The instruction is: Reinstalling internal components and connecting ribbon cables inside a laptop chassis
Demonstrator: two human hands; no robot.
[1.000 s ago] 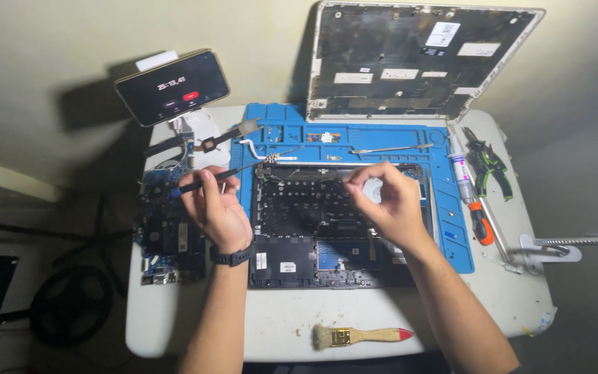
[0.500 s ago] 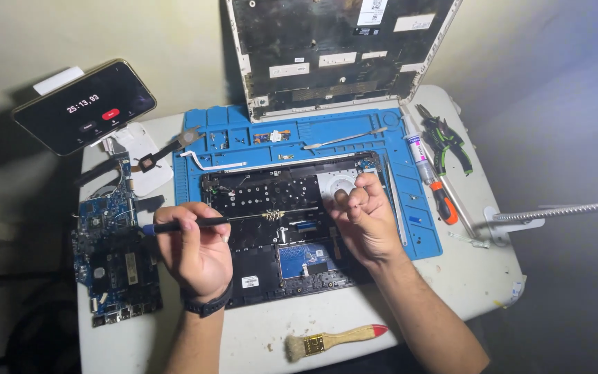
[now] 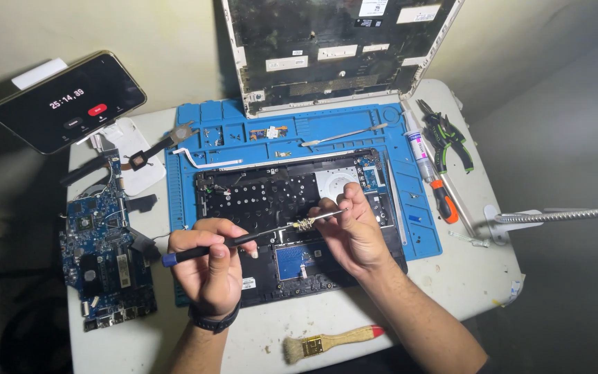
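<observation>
Gripping a dark-handled screwdriver (image 3: 243, 240), the left hand (image 3: 209, 266) is closed fully round its shaft, the blue cap end pointing left and the tip reaching right to a small brass-coloured part (image 3: 304, 224). That part sits at the fingertips of the right hand (image 3: 354, 232), whose grip is pinched shut on it along with a thin silvery strip running toward the thumb; both hands hover over the opened laptop base (image 3: 271, 201), which lies on a blue repair mat (image 3: 417, 235). Far left, a blue circuit board (image 3: 105, 263) lies on the white table (image 3: 451, 277) close to its left edge, with a phone (image 3: 70, 100) propped above it on a stand. The mat's moulded compartments along its top hold a few small parts (image 3: 269, 131) and long metal tweezers (image 3: 344, 135). Behind the mat the laptop's bottom cover (image 3: 333, 48) leans upright. Right of the mat lie a tube (image 3: 420, 149), an orange-handled screwdriver (image 3: 444, 201) and green-handled pliers (image 3: 451, 138), near the table's right rim, where a flexible metal arm (image 3: 562, 215) is clamped. A wooden brush (image 3: 330, 341) lies near the front edge, with bare table around it.
</observation>
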